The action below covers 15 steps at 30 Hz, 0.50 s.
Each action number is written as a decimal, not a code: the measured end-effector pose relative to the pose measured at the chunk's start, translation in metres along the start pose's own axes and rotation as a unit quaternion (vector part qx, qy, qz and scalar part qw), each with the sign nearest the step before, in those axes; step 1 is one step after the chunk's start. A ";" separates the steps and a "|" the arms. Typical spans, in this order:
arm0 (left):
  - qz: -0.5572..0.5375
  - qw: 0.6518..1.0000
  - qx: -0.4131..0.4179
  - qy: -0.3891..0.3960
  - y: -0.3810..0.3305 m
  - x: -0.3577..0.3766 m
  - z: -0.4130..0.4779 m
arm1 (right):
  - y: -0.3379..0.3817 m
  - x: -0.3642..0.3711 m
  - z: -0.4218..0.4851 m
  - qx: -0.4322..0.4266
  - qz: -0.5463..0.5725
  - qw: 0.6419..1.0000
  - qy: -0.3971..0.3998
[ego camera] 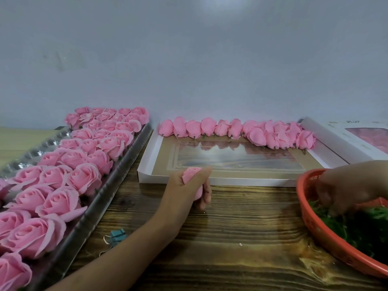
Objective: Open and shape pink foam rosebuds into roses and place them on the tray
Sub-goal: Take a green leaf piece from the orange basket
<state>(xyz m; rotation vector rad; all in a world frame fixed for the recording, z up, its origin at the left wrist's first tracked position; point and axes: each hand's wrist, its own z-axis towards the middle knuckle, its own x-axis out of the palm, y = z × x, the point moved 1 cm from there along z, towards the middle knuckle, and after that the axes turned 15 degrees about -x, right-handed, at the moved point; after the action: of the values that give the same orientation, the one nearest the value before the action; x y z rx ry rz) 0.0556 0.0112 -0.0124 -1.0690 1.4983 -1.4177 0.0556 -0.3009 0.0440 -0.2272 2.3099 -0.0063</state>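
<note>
- Your left hand grips one pink foam rosebud in a curled fist above the wooden table, the bud's tip poking out past your thumb, just in front of the shallow white box.
- Your right hand reaches down into the orange basket at the right, fingertips among the green pieces; motion blur hides whether it pinches anything, so the grip cannot be told.
- The clear plastic tray runs along your left, packed with rows of opened roses.
- A line of closed rosebuds lies along the box's far edge, against the wall.
- A teal binder clip lies on the table between the tray and your left forearm.
</note>
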 end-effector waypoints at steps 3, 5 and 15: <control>-0.006 1.000 0.000 -0.005 0.000 0.000 0.000 | -0.009 -0.003 -0.007 0.014 -0.033 0.999 -0.041; -0.010 1.000 -0.001 -0.006 0.000 0.001 0.001 | -0.025 -0.011 -0.021 0.017 -0.012 0.994 -0.109; 0.009 0.999 0.042 -0.020 -0.004 0.007 -0.006 | 0.100 -0.029 -0.085 -0.366 0.280 0.785 -0.414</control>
<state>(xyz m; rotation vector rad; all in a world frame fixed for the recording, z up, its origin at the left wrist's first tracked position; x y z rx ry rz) 0.0482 0.0068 -0.0083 -1.0253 1.4048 -1.4255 -0.0036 -0.2037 0.1154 0.0861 1.3060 1.0891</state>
